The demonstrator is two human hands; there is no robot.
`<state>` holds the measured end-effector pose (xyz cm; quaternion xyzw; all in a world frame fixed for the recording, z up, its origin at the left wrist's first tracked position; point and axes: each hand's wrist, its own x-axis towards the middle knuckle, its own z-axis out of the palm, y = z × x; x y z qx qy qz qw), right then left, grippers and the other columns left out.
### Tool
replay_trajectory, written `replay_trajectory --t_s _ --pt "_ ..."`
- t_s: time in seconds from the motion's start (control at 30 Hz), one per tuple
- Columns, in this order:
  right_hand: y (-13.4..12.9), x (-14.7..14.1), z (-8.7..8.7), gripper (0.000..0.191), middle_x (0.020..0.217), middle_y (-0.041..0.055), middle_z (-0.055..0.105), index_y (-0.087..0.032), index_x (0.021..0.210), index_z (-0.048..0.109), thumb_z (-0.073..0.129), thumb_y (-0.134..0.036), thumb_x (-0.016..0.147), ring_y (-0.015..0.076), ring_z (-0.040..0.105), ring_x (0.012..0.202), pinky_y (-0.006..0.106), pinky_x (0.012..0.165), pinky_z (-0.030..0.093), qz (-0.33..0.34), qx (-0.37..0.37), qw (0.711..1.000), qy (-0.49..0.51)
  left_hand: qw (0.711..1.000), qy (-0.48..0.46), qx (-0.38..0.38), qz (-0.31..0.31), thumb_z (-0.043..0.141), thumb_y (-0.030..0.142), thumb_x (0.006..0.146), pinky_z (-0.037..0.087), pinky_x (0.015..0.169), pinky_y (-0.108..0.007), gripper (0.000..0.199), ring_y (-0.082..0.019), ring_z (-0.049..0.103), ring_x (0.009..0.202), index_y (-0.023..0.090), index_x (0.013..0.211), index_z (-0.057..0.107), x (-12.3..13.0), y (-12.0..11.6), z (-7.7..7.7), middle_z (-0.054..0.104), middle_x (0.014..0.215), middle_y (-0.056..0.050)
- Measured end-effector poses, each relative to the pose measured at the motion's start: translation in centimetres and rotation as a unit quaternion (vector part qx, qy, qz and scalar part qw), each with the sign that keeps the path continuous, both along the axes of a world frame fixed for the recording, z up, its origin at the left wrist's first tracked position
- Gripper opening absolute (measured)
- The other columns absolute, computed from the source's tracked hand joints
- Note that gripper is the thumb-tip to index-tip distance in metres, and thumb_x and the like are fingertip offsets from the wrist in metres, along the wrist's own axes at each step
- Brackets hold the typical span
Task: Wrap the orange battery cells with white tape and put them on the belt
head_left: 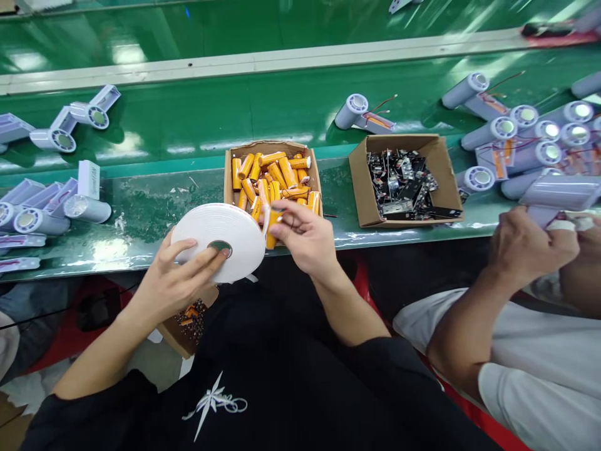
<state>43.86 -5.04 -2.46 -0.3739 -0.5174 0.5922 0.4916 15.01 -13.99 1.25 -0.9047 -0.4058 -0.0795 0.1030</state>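
My left hand (188,272) grips a large white roll of tape (244,241), with fingertips at its green-lined core. Between the thumb and fingers of my right hand (307,238) is an orange battery cell (272,233), just right of the roll. A white strip runs up along the cell, close to the roll's edge; whether it is still joined to the roll I cannot tell. Directly behind both hands stands a cardboard box (231,191) full of orange battery cells (282,175), some with white strips on them.
An open cardboard box (359,188) of small circuit boards (404,188) stands to the right. Purple fan housings (500,128) crowd the bench's right; others (89,210) lie left. At right, a co-worker's hands (530,244) hold a housing. A box of small parts (191,319) sits below the bench.
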Motion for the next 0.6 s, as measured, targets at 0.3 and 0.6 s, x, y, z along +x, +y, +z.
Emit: replay_trajectory --t_s 0.3,0.6 --pt "0.6 -1.4 -0.2 0.059 0.135 0.0095 0.077 -0.031 0.133 0.064 0.092 -0.054 0.087 0.0305 0.079 0.124 0.046 0.097 0.071 -0.156 0.015 0.978 0.138 0.977 -0.199 0.054 0.052 0.086 0.029 0.087 0.050 0.101 -0.048 0.069 -0.031 0.059 0.109 0.022 0.152 0.065 7.5 -2.8 -3.5 0.078 0.105 -0.010" --pt "6.4 3.3 -0.7 0.054 0.121 0.0042 0.084 -0.028 0.117 0.075 0.104 -0.032 0.072 0.0266 0.085 0.108 0.044 0.097 0.071 -0.228 0.043 0.957 0.174 0.955 -0.110 -0.191 0.199 0.089 0.050 0.082 0.041 0.124 -0.065 0.074 -0.041 0.053 0.141 0.032 0.151 0.068 -7.4 0.8 -3.7 0.074 0.143 -0.011"
